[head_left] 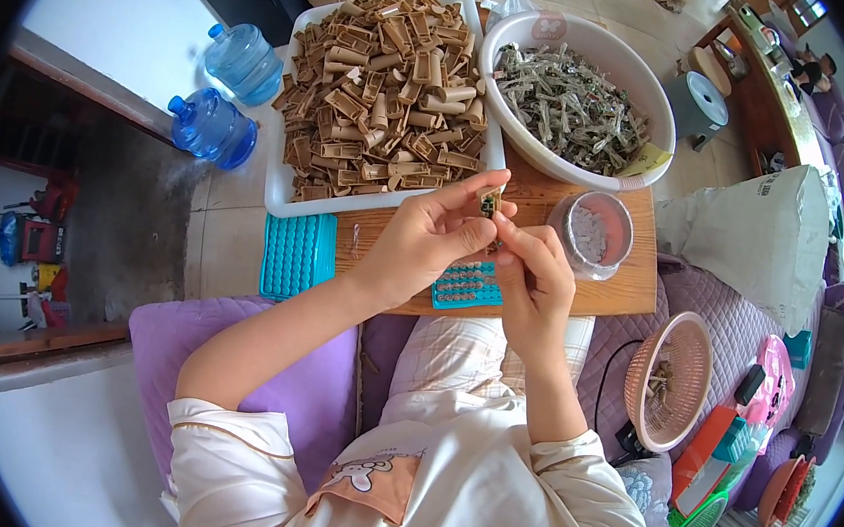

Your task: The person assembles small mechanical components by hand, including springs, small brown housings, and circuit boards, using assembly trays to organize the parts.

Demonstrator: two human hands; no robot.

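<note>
In the head view we are sitting at a wooden board (539, 299) laid across our lap, and we are holding a small tan plastic piece (489, 202) up over its middle. Our left hand (431, 239) is closing around that piece, pinching it between thumb and fingertips, while our right hand (539, 274) is pressing in from the right, its fingers curling shut against the piece's lower end; whether a tiny part is caught between them we cannot tell. Just beneath the hands a small teal tray (467, 286) of tiny parts is lying on the board, and a larger teal tray (298, 253) is resting at the left edge. To the right a clear round tub (595, 234) is holding white bits. Farther away a white tray (280, 166) is brimming with more tan pieces, and beside it on the right a white basin (601, 53) is filled with dark metal strips. To do this well, we judge we should be keeping the piece steady in the left pinch, working close above the board, and lining the parts up squarely before pressing.
</note>
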